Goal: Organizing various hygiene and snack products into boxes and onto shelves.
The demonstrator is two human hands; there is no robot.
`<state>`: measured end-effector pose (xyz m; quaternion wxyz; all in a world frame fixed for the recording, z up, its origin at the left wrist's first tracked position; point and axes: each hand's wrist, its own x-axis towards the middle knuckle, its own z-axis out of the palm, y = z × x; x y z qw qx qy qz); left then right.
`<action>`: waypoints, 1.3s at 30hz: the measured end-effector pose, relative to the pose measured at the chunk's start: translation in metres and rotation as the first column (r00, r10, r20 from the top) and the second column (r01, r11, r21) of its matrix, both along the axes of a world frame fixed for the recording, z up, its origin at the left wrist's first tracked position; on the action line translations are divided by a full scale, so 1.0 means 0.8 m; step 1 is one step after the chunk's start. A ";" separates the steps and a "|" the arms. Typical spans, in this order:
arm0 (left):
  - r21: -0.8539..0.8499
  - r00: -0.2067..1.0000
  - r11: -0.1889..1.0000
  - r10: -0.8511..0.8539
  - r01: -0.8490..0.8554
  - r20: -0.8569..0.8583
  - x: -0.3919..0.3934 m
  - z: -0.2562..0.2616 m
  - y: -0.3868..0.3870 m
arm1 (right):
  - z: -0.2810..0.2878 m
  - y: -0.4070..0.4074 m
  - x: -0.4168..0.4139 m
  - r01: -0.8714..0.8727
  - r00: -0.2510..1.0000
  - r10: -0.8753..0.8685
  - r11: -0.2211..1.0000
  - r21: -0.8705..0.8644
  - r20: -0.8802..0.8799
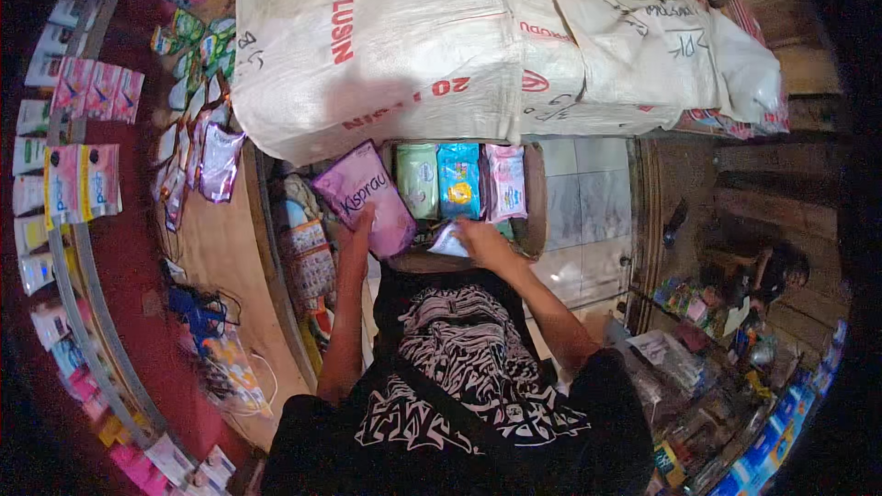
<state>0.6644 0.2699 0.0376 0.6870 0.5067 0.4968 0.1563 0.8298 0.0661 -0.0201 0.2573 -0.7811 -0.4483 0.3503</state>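
My left hand (358, 224) is closed on a purple Kispray pouch (375, 196), its printed front facing up. To the right, my right hand (479, 241) grips a small white-and-lilac packet (448, 241) by its edge. Just beyond my hands three soft packs stand side by side in a dark-edged container: a green one (417, 182), a blue one (459, 181) with a yellow figure, and a pink one (506, 184). The small packet lies in front of the blue pack. What else is in the container under my hands is partly hidden.
Large white woven sacks (413, 34) bulge across the far side. A wooden counter (220, 248) on the left bears pouches (220, 158) and a dark blue tangled item (200, 317). Sachet strips (83, 179) hang far left. Tiled floor (586, 207) shows at right, beside cluttered goods (696, 303).
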 end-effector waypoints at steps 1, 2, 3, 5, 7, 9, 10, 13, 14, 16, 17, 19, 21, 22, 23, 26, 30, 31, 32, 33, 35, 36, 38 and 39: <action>-0.017 0.999 0.999 0.049 -0.049 0.007 -0.001 0.008 -0.006 | -0.007 0.014 -0.012 -0.071 0.997 0.071 0.997 0.011 0.004; -0.099 0.995 0.990 0.104 -0.104 -0.007 -0.004 0.008 -0.011 | -0.012 0.022 -0.022 -0.186 0.983 0.185 0.981 0.063 0.021; -0.093 0.992 0.988 0.125 -0.125 -0.009 -0.006 0.007 -0.016 | -0.040 0.030 -0.035 -0.206 0.978 0.206 0.976 0.069 0.019; -0.016 0.986 0.988 0.152 -0.151 0.074 0.003 -0.001 -0.029 | -0.119 0.031 -0.060 -0.351 0.934 0.355 0.933 -0.074 0.043; -0.015 0.977 0.978 0.209 -0.209 0.050 0.010 0.019 -0.039 | -0.130 0.042 -0.065 -0.398 0.916 0.393 0.916 -0.054 -0.085; -0.003 0.984 0.985 0.172 -0.172 0.054 0.027 0.030 -0.043 | -0.169 0.037 -0.063 -0.433 0.901 0.433 0.899 -0.063 -0.028; 0.002 0.977 0.978 0.211 -0.211 0.044 0.013 0.019 -0.042 | -0.148 0.045 -0.063 -0.469 0.883 0.468 0.881 -0.055 -0.036; -0.064 0.960 0.962 0.271 -0.266 0.068 -0.020 -0.004 -0.047 | -0.066 0.039 -0.045 -0.380 0.915 0.388 0.921 0.087 -0.111; -0.038 0.957 0.957 0.289 -0.288 0.020 -0.022 0.003 -0.050 | -0.039 0.036 -0.037 -0.321 0.933 0.322 0.947 0.031 -0.161; -0.063 0.960 0.959 0.278 -0.276 0.024 -0.016 0.005 -0.050 | -0.036 0.014 -0.012 -0.238 0.954 0.226 0.971 -0.039 -0.196; -0.067 0.961 0.960 0.274 -0.272 0.026 -0.013 -0.003 -0.049 | -0.046 0.002 0.000 -0.131 0.917 0.107 0.991 -0.036 -0.384; -0.214 0.979 0.967 0.168 -0.141 0.112 -0.011 -0.023 -0.048 | -0.038 -0.001 0.008 -0.037 0.829 0.000 0.998 -0.056 -0.559; -0.256 0.992 0.962 0.114 -0.095 0.060 -0.008 -0.039 -0.050 | -0.002 0.010 0.020 0.244 0.757 -0.123 0.964 0.103 -0.642; -0.316 0.982 0.946 0.126 -0.075 0.142 0.003 -0.043 -0.055 | 0.014 0.019 0.026 0.242 0.756 -0.122 0.965 0.101 -0.643; -0.372 0.965 0.927 0.142 -0.051 0.221 0.014 -0.047 -0.061 | 0.025 0.032 0.032 0.191 0.741 -0.036 0.969 0.159 -0.670; -0.213 0.971 0.973 -0.033 0.085 0.236 0.056 -0.015 -0.065 | 0.046 0.057 0.053 0.058 0.774 0.074 0.981 0.187 -0.628; 0.042 0.964 0.968 -0.251 0.248 0.091 0.058 -0.025 -0.051 | 0.032 0.044 0.060 -0.002 0.904 0.099 0.974 0.227 -0.416; 0.041 0.960 0.960 -0.278 0.276 0.040 0.045 -0.030 -0.043 | 0.039 0.040 0.055 0.026 0.915 0.053 0.982 0.189 -0.399; 0.040 0.957 0.967 -0.255 0.252 0.138 0.026 -0.059 -0.029 | 0.049 0.033 0.056 -0.033 0.967 0.049 0.997 0.069 -0.250; 0.035 0.957 0.967 -0.255 0.253 0.141 0.020 -0.051 -0.023 | 0.049 0.021 0.058 -0.033 0.968 0.047 0.997 0.063 -0.248; -0.012 0.965 0.974 -0.222 0.226 0.143 0.007 -0.024 -0.014 | 0.044 0.000 0.059 -0.185 0.982 0.188 0.977 -0.103 0.020; -0.038 0.969 0.975 -0.213 0.220 0.126 -0.018 -0.050 -0.012 | 0.080 0.014 0.048 -0.248 0.965 0.260 0.954 -0.167 0.048; 0.044 0.969 0.976 -0.216 0.212 0.119 -0.028 -0.050 -0.013 | 0.068 0.009 0.037 -0.373 0.898 0.394 0.918 -0.137 0.194; 0.126 0.968 0.969 -0.225 0.211 0.108 -0.031 -0.046 -0.013 | 0.065 0.010 0.030 -0.487 0.799 0.498 0.865 -0.124 0.336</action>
